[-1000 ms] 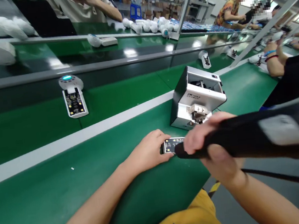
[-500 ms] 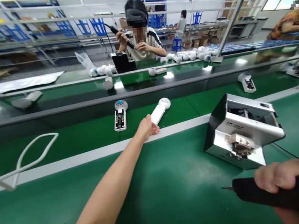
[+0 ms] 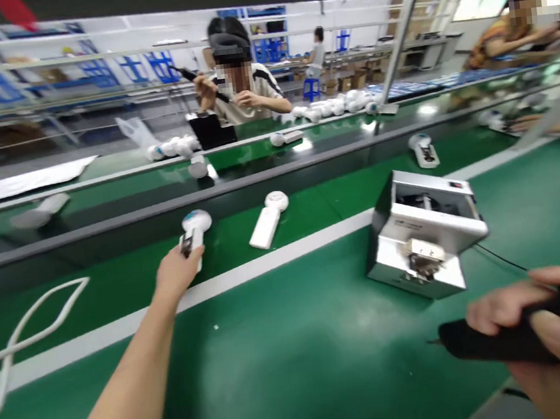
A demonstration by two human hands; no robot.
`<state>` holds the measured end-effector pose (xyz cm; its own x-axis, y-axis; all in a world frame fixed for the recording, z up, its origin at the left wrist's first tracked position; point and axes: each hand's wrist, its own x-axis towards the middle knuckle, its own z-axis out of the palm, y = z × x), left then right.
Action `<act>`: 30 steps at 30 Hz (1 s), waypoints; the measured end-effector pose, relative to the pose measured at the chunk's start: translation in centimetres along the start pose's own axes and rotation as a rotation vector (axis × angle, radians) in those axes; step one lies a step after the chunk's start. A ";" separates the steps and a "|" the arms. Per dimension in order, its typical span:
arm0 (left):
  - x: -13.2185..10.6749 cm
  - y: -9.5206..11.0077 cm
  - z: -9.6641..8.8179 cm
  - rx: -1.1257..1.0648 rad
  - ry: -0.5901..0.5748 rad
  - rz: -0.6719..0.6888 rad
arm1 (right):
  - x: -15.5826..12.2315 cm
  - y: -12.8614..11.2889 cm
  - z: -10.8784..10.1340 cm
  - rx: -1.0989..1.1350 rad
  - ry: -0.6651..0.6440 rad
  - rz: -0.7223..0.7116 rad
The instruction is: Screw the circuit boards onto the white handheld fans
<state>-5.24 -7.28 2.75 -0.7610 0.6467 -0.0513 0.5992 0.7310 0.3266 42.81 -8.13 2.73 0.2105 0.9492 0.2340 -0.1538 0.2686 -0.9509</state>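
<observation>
Left hand [image 3: 179, 271]: closed round the lower end of a white handheld gadget [image 3: 195, 232], fingers wrapped on it, with a dark circuit board showing just above them

Right hand [image 3: 538, 336]: gripping a black electric screwdriver [image 3: 494, 340] tight, bit pointing left, not touching anything

Gadget spot: well left of the silver screw feeder [image 3: 423, 234], just past the white stripe [image 3: 284, 250] on the green table [image 3: 287, 369]; can't tell if it's touching the surface

Screwdriver spot: just below and right of the feeder, over the green table

Next to the gadget: a second white gadget [image 3: 267, 221] lies just right of it, face down by the look of it, between it and the feeder

Further along: a third gadget [image 3: 424, 151] sits beyond the feeder with its board showing

Feeder: a thin black cable [image 3: 500, 258] runs from its right side toward the right hand

Far left: a white cable loop [image 3: 32, 329] lies well left of the feeder

Across the line: beyond the feeder, a person [image 3: 248, 99] holds a black screwdriver [image 3: 204, 81] up, with a row of white gadgets [image 3: 334, 106] beside them
</observation>
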 end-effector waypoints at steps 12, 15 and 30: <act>-16.0 4.6 8.9 -0.222 -0.545 1.155 | 3.2 -4.0 3.2 0.033 0.016 -0.240; -17.9 8.7 10.1 -0.156 -0.591 1.308 | 3.9 -4.5 4.0 0.068 0.052 -0.305; -19.0 13.0 11.0 0.087 -0.474 1.359 | 6.8 -2.0 7.3 0.120 -0.030 -0.539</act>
<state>19.74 -7.73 -2.38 0.5429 0.8375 -0.0616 0.8057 -0.4987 0.3197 37.46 -1.00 7.73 0.2628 0.6760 0.6885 -0.1409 0.7328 -0.6657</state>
